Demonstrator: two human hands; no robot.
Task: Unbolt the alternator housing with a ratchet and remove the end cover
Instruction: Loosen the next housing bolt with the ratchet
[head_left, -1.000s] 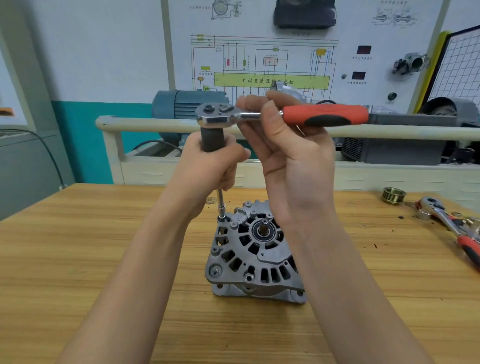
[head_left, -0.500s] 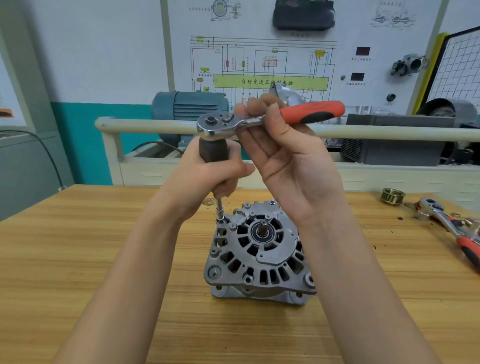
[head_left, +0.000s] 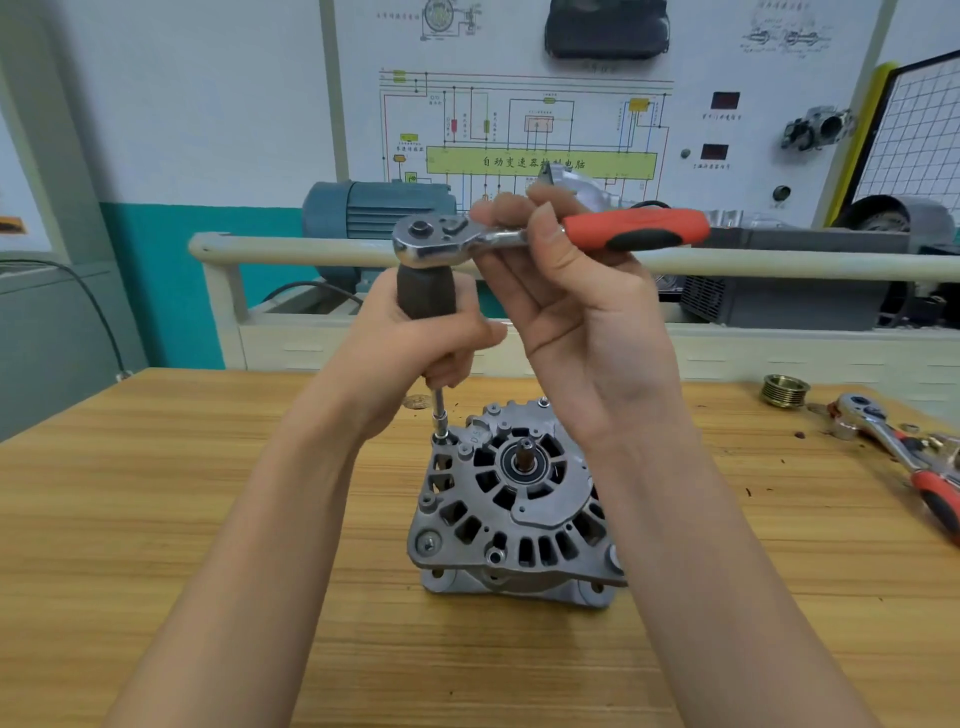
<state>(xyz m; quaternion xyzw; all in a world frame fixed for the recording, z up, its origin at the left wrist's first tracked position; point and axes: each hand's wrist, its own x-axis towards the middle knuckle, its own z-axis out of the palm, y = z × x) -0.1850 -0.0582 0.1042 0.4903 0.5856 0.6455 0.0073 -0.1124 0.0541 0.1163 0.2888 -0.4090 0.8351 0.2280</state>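
Wooden workbench (head_left: 156, 519) before a wall-mounted wiring-diagram training panel (head_left: 519, 119), with the alternator (head_left: 514, 499) stood near the middle of the bench, shaft end up. The left hand (head_left: 415, 343) is shown wrapped around the dark grip of an upright extension driver (head_left: 426, 296), whose thin steel shank descends to a socket (head_left: 442, 431) seated on a bolt at the upper-left rim of the alternator housing. The right hand (head_left: 582, 322) is raised palm toward the camera, its fingers and thumb pinching the steel neck of the ratchet (head_left: 550, 236) just beside the orange-and-black handle. The ratchet is held roughly level, its head fitted on top of the driver grip and its handle pointing right. The end cover (head_left: 524, 514), a slotted aluminium casting with a central bearing and shaft stub, is seen seated on the housing; further bolt heads are visible around its rim. To the far right of the bench, well apart from the alternator, a grooved pulley (head_left: 784, 391) and a second ratchet (head_left: 904, 457) with an orange handle are laid. Behind the bench, a pale rail (head_left: 291, 249) and a blue-grey electric motor (head_left: 374, 208) are visible.
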